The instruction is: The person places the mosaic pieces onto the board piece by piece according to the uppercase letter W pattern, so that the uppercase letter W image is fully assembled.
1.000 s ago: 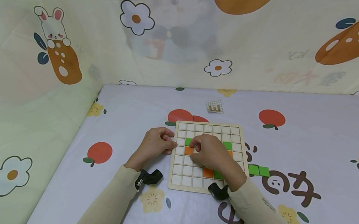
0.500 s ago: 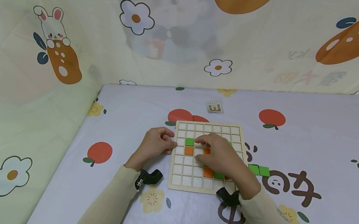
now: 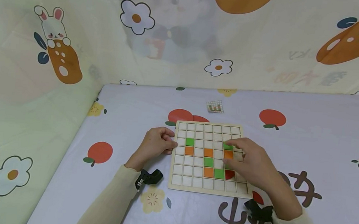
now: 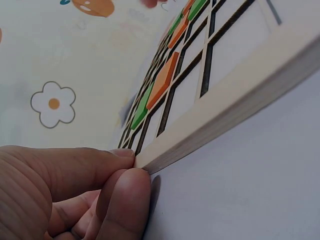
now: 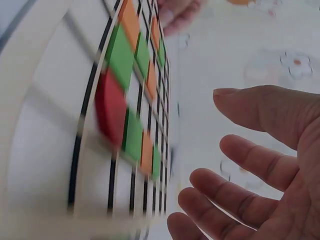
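A wooden grid board (image 3: 192, 189) lies on the table, with green, orange and red square tiles in some cells. My left hand (image 3: 157, 144) pinches the board's left edge; in the left wrist view thumb (image 4: 127, 200) and index finger are at the wooden rim. Above the board's right side, my right hand (image 3: 255, 163) is spread with nothing between its fingers. It overlaps the right column of tiles, including an orange tile (image 3: 228, 154). The red tile (image 5: 111, 107) shows in the right wrist view beside a green tile (image 5: 119, 56), with the right fingers apart from them.
A small card (image 3: 215, 107) printed with a grid pattern lies behind the board. The tablecloth (image 3: 324, 139) is printed with fruit, flowers and characters. A patterned sheet (image 3: 179, 44) hangs behind the table.
My right hand has moved right from the board's middle to its right side, uncovering the middle tiles and hiding two green tiles beside the board. My left hand has stayed put.
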{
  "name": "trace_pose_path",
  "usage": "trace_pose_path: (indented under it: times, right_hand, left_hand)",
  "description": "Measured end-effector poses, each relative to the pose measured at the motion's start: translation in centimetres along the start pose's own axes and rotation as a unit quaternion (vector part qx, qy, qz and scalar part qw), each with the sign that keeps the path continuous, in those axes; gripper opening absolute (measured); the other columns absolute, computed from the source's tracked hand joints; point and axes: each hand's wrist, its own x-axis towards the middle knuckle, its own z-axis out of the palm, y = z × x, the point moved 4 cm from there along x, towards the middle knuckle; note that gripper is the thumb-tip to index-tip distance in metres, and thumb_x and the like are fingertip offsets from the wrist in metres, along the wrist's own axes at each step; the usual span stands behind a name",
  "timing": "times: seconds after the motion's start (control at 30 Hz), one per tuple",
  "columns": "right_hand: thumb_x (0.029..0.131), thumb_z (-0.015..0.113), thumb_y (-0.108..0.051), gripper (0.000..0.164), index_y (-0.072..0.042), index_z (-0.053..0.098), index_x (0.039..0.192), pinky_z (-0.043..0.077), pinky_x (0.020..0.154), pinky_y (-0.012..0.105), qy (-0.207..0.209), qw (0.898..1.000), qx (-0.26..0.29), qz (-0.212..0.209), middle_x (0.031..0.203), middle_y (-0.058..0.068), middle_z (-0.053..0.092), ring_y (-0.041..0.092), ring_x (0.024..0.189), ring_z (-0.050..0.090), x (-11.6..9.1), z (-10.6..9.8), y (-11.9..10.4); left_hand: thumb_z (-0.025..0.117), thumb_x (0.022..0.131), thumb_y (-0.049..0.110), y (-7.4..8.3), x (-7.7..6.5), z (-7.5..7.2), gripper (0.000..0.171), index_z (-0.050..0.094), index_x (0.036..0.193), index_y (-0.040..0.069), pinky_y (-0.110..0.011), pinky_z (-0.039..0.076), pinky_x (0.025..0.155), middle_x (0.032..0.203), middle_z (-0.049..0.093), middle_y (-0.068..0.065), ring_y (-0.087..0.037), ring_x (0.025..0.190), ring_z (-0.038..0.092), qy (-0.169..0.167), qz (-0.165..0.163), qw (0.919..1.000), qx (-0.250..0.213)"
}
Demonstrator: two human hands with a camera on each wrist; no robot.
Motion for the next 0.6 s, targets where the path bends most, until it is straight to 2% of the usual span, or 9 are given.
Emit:
trace_pose_path:
  times: [0.23, 0.3, 0.4, 0.6]
  right_hand:
    - [0.089, 0.082, -0.019, 0.05, -0.001, 0.067, 0.133, 0.062, 0.074, 0.045, 0.019, 0.999, -0.015, 0.035, 0.129, 0.023, 0.063, 0.039, 0.107, 0.063, -1.9, -2.1, 4.4]
    - [0.089, 0.082, -0.019, 0.049, 0.0, 0.068, 0.131, 0.06, 0.064, 0.037, 0.021, 0.998, -0.017, 0.054, 0.128, 0.024, 0.063, 0.038, 0.101, 0.063, -2.5, -2.5, 5.7]
    - [0.088, 0.083, -0.019, 0.045, 0.001, 0.07, 0.126, 0.052, 0.055, 0.029, 0.019, 0.997, -0.022, 0.078, 0.115, 0.02, 0.065, 0.03, 0.091, 0.06, -3.2, -2.9, 7.3]
    - [0.085, 0.084, -0.014, 0.039, 0.0, 0.072, 0.119, 0.044, 0.058, 0.027, -0.006, 0.995, -0.03, 0.097, 0.096, 0.007, 0.058, 0.026, 0.088, 0.055, -3.9, -3.0, 9.2]
  left_hand:
    - [0.083, 0.087, 0.002, 0.0, 0.0, 0.0, 0.03, 0.068, 0.113, 0.001, -0.027, 0.063, 0.063, 0.085, 0.067, -0.009, -0.015, 0.064, 0.067, 0.0, -0.004, 1.0, 0.0]
    - [0.083, 0.087, 0.001, 0.0, -0.1, 0.0, 0.03, 0.068, 0.113, 0.001, -0.027, 0.063, 0.062, 0.085, 0.067, -0.009, -0.015, 0.064, 0.067, 0.001, -0.003, 1.0, 0.001]
    - [0.083, 0.087, 0.001, 0.0, -0.1, 0.0, 0.03, 0.068, 0.113, 0.001, -0.027, 0.063, 0.062, 0.084, 0.067, -0.009, -0.015, 0.064, 0.067, 0.001, -0.002, 1.0, 0.004]
    - [0.082, 0.088, 0.0, 0.2, -0.1, 0.0, 0.03, 0.068, 0.114, 0.0, -0.027, 0.063, 0.062, 0.085, 0.067, -0.009, -0.015, 0.063, 0.067, 0.001, 0.004, 1.0, 0.008]
